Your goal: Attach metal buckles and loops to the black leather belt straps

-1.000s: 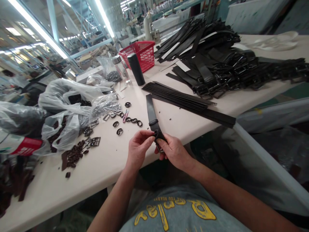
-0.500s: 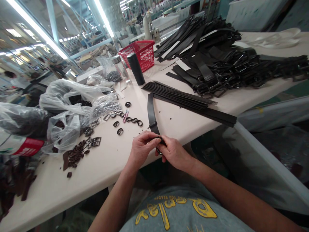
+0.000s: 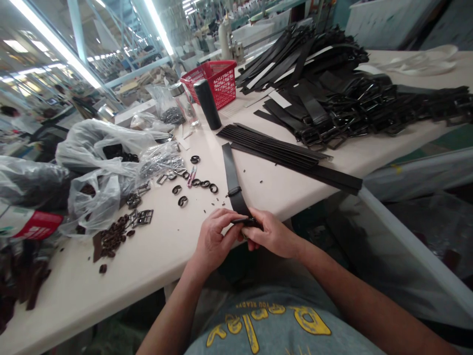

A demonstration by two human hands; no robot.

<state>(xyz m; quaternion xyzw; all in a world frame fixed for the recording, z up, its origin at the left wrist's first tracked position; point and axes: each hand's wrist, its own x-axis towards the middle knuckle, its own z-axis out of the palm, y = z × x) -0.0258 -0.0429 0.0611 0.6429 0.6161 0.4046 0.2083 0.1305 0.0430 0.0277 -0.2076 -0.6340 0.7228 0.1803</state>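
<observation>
A black belt strap (image 3: 231,170) lies on the table and runs toward me to the edge, with a dark keeper loop (image 3: 234,191) around it. At its near end my left hand (image 3: 218,236) pinches a dark belt end piece between thumb and fingers. My right hand (image 3: 269,232) is closed around the same end from the other side. A buckle seems to be there, but the fingers largely cover it. Several black loops (image 3: 205,184) and a small pink-handled tool (image 3: 191,176) lie left of the strap.
Flat black straps (image 3: 273,148) lie stacked beyond my hands, with a heap of buckled belts (image 3: 332,108) behind. A black cylinder (image 3: 207,104) stands near a red basket (image 3: 225,84). Plastic bags (image 3: 99,143), brown loops (image 3: 113,236) and loose buckles (image 3: 143,217) are at left.
Both hands have moved slightly toward me, and more of the strap shows. The dark end piece now lies flatter and sticks out between the fingers.
</observation>
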